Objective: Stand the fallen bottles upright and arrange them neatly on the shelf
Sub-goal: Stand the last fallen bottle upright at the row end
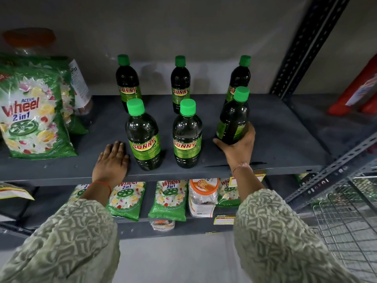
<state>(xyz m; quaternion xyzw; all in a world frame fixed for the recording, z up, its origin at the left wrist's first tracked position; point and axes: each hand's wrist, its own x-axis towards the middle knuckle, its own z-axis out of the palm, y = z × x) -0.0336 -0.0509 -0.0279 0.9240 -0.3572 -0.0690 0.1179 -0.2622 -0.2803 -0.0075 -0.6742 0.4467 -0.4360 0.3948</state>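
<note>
Several dark green bottles with green caps and "SUNNY" labels stand upright on the grey shelf [275,129] in two rows. The back row holds three: left [127,82], middle [180,84], right [239,76]. In the front row stand a left bottle [143,135] and a middle bottle [187,135]. My right hand [237,148] grips the base of the front right bottle [233,117], which leans slightly left with its label turned away. My left hand [112,162] rests flat on the shelf's front edge, just left of the front left bottle, holding nothing.
A green "Wheel" detergent bag [32,111] and a clear jar [80,88] stand at the shelf's left. Red packs [359,92] sit at the far right beyond the slotted upright [306,43]. More detergent bags [169,199] fill the lower shelf. A wire basket [346,221] is at lower right.
</note>
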